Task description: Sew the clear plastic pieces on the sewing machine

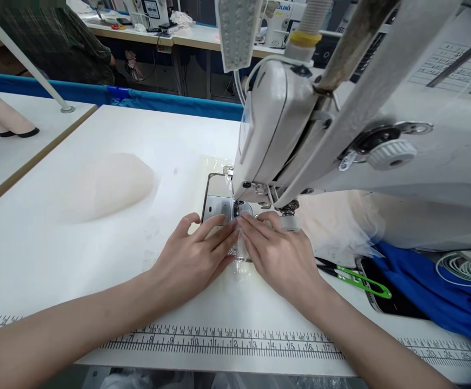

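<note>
Just in front of the needle of a white sewing machine, my two hands meet at the fingertips. My left hand lies with its fingers stretched and partly spread, beside the metal needle plate. My right hand has its fingers close together, pressed on a thin see-through piece of fabric at the presser foot. Most of that piece is hidden under the fingers. Pale sheer fabric is bunched to the right of my right hand.
A pale, cup-shaped piece lies on the white table at left. Green-handled thread snips rest by a phone and blue cloth at right. A printed ruler runs along the front edge. Another person's sleeve shows behind.
</note>
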`<state>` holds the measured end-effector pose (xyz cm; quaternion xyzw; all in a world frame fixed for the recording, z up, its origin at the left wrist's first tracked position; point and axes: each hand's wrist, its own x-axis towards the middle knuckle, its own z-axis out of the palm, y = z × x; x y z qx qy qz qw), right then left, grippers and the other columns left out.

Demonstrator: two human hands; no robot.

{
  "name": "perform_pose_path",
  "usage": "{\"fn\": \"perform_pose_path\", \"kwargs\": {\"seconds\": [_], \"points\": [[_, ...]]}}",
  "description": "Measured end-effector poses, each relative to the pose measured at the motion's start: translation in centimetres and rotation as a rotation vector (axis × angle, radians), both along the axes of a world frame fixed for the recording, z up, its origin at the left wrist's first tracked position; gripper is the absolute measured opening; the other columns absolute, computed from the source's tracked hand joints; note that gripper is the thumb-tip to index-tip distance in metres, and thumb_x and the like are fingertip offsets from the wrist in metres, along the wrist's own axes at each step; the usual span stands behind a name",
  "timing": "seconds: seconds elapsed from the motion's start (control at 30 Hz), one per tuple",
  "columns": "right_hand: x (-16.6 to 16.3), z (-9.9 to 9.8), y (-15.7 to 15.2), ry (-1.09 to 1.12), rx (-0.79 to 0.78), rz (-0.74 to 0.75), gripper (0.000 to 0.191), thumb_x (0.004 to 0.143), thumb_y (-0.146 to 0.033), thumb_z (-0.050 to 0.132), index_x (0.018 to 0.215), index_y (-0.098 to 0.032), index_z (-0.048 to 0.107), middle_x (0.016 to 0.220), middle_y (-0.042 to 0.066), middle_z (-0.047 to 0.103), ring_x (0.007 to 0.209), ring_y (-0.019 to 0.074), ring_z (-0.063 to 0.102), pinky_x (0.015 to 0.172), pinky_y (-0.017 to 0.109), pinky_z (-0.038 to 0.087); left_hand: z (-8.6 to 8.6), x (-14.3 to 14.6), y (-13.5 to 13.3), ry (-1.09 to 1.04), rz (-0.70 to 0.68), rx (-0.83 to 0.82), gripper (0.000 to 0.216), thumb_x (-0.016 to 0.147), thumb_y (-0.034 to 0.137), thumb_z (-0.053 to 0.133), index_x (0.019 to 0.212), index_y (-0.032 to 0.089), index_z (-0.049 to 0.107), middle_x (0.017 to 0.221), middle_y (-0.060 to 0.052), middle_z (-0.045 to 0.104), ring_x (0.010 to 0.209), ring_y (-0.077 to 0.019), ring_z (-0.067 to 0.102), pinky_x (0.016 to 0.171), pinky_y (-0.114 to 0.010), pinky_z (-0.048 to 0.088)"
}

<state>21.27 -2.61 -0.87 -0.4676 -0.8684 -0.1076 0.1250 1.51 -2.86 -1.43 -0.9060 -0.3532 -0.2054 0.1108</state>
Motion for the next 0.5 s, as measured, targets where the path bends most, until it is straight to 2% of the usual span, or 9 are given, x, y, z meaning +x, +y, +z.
{"fn": "perform_pose_path", "kwargs": {"seconds": [0.1, 0.5], "points": [[0.02, -0.06, 0.22, 0.015, -0.009, -0.022, 0.034, 0.097, -0.024, 0.044, 0.121, -0.012, 0.065, 0.089, 0.011, 0.076, 0.100, 0.0275, 0.061, 0.075, 0.037, 0.043, -0.01, 0.08, -0.29, 0.022, 0.027, 0.031, 0.028, 0.100, 0.029, 0.046, 0.119, 0.018, 0.064, 0.120, -0.004, 0.069, 0.118, -0.0225, 0.055, 0.093, -0.040, 0.035], [0.15, -0.27, 0.54, -0.010, 0.050, -0.025, 0.032, 0.096, -0.022, 0.045, 0.118, -0.014, 0.067, 0.092, 0.008, 0.076, 0.099, 0.0257, 0.060, 0.085, 0.038, 0.039, -0.10, 0.19, 0.13, 0.003, 0.031, 0.002, 0.028, 0.097, 0.031, 0.050, 0.118, 0.018, 0.064, 0.117, -0.007, 0.070, 0.120, -0.0247, 0.055, 0.097, -0.040, 0.035]]}}
